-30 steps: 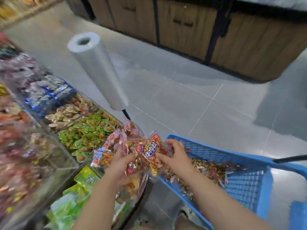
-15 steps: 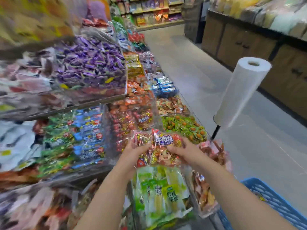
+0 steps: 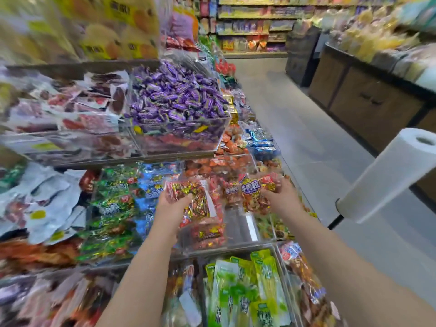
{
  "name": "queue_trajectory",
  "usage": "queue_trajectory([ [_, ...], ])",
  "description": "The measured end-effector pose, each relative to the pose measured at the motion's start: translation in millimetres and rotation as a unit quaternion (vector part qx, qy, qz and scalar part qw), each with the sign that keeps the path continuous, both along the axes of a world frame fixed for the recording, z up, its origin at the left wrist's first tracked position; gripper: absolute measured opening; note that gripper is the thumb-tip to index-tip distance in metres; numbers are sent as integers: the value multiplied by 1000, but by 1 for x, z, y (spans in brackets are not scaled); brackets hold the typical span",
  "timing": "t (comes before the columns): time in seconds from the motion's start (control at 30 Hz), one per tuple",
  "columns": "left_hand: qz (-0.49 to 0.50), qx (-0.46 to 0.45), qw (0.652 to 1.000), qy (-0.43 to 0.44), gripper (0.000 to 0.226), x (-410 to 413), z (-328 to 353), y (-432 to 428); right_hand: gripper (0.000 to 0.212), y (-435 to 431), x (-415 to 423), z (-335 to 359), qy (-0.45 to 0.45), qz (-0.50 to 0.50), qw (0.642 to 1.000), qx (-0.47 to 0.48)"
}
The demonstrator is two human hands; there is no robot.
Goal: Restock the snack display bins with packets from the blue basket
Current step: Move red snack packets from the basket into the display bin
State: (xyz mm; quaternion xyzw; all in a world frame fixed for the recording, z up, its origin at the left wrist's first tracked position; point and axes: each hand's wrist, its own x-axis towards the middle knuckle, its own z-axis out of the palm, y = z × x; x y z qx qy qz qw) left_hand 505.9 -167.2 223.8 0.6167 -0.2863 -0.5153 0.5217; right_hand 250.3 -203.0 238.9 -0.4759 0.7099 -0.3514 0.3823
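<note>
My left hand [image 3: 173, 207] grips a clear packet of red and gold wrapped snacks [image 3: 192, 197] and holds it over a clear display bin [image 3: 238, 228] on the middle tier. My right hand [image 3: 282, 199] grips a second packet with a purple and yellow label [image 3: 253, 192] above the right side of the same bin. Red packets [image 3: 207, 234] lie at the bin's left end; its right part shows bare bottom. The blue basket is out of view.
A roll of plastic bags [image 3: 387, 175] on a black stand juts out at the right, close to my right arm. Tiers of full bins surround the open one: purple sweets [image 3: 174, 100] above, green packets [image 3: 245, 286] below. The grey aisle floor [image 3: 306, 142] runs along the right.
My view swung from the blue basket up to the shelves. Both hands carried the packets up and forward, then drew apart, one packet in each, over the middle-tier bin.
</note>
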Motion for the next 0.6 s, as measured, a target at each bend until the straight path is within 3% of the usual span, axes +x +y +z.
queue_trajectory([
  [0.17,-10,-1,1000,3,66,10,-7,-19,43,-28,31,-12,141,76,987,-4],
  [0.27,-2,10,1000,-27,74,17,-14,-28,39,-46,48,-26,181,97,978,44],
  [0.4,40,23,997,-59,80,23,-23,-33,39,-64,65,-50,177,76,977,85],
  [0.5,51,21,996,-73,81,28,-28,-35,59,-77,72,-67,148,33,984,97],
  [0.6,65,33,996,-54,87,34,-29,-39,56,-89,76,-84,119,-12,987,103],
])
